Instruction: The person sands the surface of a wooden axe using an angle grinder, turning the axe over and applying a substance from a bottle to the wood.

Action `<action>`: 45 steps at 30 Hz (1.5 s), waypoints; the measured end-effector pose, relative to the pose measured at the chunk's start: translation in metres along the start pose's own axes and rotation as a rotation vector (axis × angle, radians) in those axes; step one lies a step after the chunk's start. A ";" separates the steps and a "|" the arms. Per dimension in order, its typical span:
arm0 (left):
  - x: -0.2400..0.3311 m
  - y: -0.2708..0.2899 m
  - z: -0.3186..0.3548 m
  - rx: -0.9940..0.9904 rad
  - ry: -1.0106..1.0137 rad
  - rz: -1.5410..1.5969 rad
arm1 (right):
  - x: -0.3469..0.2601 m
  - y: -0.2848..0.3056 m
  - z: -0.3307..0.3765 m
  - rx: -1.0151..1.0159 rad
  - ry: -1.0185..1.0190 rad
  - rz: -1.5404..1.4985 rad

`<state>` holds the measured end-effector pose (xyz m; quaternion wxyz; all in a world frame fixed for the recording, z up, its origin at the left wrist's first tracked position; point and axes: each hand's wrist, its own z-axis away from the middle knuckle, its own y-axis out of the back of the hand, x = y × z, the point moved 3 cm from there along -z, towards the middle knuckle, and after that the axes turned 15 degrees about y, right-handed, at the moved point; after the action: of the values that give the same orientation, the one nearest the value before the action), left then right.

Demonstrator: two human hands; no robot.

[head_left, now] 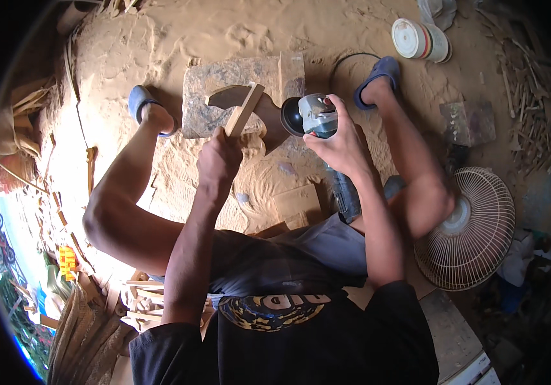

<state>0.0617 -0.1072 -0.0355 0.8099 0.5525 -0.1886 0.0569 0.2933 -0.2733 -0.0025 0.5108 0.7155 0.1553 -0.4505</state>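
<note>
Grinder [319, 117] by right edge of block [256, 70], gripped in our right hand [346, 147]; our left hand [219, 160] clenches wooden strip [246, 110] slanting over block; dark curved piece [226, 97] over block too.

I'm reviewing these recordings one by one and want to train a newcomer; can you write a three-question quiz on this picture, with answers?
1. What does the person's left hand hold?
2. True or false: the right hand is empty.
3. Where is the fan?
A) beside the left knee
B) beside the right knee
C) between the feet

Key:
1. A wooden strip.
2. False; it grips a power tool with a round black disc.
3. B.
</note>
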 end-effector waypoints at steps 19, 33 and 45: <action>0.004 0.002 -0.002 -0.028 0.049 -0.008 | -0.003 -0.006 -0.005 -0.022 -0.059 -0.373; -0.002 -0.003 -0.007 0.012 -0.004 0.014 | -0.004 -0.003 -0.001 -0.028 -0.034 0.107; -0.006 -0.009 -0.014 -0.029 0.051 -0.021 | -0.025 0.028 -0.018 -0.155 -0.146 0.336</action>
<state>0.0624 -0.0967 -0.0500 0.8229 0.5410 -0.1631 0.0598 0.3072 -0.2637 0.0354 0.6424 0.6551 0.0306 -0.3964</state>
